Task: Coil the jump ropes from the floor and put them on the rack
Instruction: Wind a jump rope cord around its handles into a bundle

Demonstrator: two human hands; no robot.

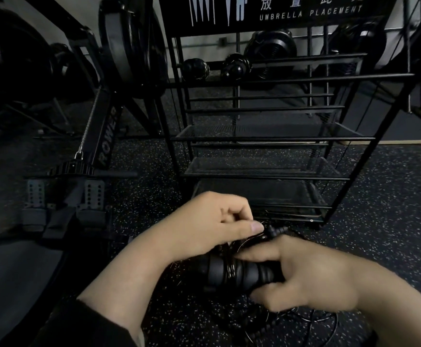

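Observation:
My right hand (pixel 307 274) grips the black ribbed handles of a jump rope (pixel 232 270), held level just above the floor, with thin cord wound around them. My left hand (pixel 214 221) pinches the thin cord near the handle's tip (pixel 277 231) between thumb and forefinger. More loose cord (pixel 312 321) lies in loops on the floor under my right wrist. The black wire rack (pixel 262 139) stands directly ahead, and two coiled ropes with black handles (pixel 237 65) hang from its upper bar.
A rowing machine (pixel 89 156) with foot straps stands left of the rack. Black weight plates (pixel 134 43) lean behind it. The speckled rubber floor (pixel 384 196) stretches to the right. A sign reading UMBRELLA PLACEMENT (pixel 309 12) tops the rack.

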